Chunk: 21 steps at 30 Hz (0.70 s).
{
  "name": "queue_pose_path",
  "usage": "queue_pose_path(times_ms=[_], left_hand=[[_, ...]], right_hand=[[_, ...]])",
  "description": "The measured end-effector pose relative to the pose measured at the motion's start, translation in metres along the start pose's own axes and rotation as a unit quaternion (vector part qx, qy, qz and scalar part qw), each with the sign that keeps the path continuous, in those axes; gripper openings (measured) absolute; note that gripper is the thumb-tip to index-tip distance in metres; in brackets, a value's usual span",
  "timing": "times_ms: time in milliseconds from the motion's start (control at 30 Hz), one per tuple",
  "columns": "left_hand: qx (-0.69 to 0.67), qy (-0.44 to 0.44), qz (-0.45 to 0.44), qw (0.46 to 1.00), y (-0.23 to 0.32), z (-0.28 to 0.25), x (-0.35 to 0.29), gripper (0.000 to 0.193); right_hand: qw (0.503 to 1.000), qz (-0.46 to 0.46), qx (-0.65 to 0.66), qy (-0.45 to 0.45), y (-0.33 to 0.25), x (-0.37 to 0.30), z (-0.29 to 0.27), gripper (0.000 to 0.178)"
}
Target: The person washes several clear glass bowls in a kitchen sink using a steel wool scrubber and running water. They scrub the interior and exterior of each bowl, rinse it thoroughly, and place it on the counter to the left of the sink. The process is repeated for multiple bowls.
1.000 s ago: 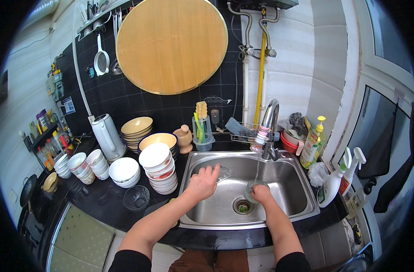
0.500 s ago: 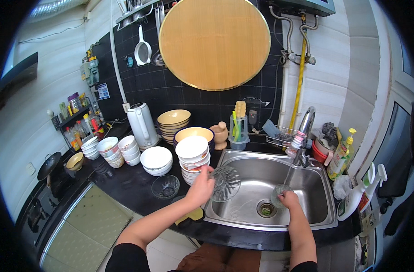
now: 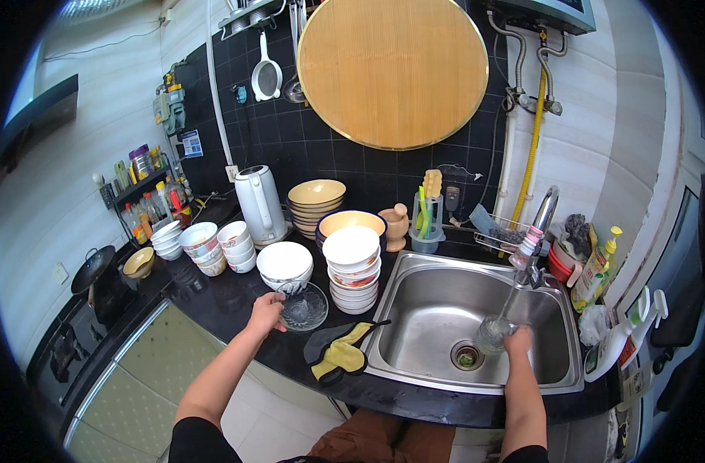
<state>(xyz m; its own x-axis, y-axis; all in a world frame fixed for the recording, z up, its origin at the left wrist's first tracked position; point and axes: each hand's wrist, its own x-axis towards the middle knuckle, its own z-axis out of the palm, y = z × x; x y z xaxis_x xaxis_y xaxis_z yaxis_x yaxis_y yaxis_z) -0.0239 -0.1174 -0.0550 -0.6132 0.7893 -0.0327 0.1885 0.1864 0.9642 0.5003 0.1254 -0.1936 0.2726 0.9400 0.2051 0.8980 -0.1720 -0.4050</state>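
My left hand (image 3: 267, 314) is closed on the rim of a clear patterned glass bowl (image 3: 306, 309), low over the black counter in front of the white bowls. The glass bowl that stood there is mostly hidden by it; I cannot tell whether the two touch. Over the sink (image 3: 422, 332), my right hand (image 3: 518, 339) grips another clear glass bowl (image 3: 491, 335) by its side, tilted beneath the stream from the faucet (image 3: 535, 272). A black and yellow cloth (image 3: 342, 356) lies on the counter between the left hand and the sink.
Behind my left hand stand white bowls (image 3: 284, 262), a tall bowl stack (image 3: 352, 270), yellow bowls (image 3: 316, 193) and a white kettle (image 3: 260, 204). A wooden mortar (image 3: 395, 228) is behind the sink. Spray bottles (image 3: 619, 339) and a soap bottle (image 3: 596, 270) line its right side.
My left hand has carried its glass bowl left from the sink's edge to the counter by the white bowls. The right hand keeps its bowl under the water. The view has shifted.
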Motion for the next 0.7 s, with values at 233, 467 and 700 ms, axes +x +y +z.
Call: queue_pose_path(times_ms=[233,467,700], left_hand=[[0.07,0.038,-0.004,0.997,-0.007,0.003,0.01,0.024],[0.339,0.102,0.078,0.932,-0.029,-0.005,0.026,0.024],[0.325,0.254,0.31,0.857,0.009,0.022,-0.003,0.035]], right_hand=[[0.995,0.064,0.058,-0.046,0.038,0.03,0.04,0.038],[0.99,0.074,0.076,-0.095,0.06,0.049,0.071,0.035],[0.967,0.125,0.137,-0.172,0.051,0.039,0.057,0.029]])
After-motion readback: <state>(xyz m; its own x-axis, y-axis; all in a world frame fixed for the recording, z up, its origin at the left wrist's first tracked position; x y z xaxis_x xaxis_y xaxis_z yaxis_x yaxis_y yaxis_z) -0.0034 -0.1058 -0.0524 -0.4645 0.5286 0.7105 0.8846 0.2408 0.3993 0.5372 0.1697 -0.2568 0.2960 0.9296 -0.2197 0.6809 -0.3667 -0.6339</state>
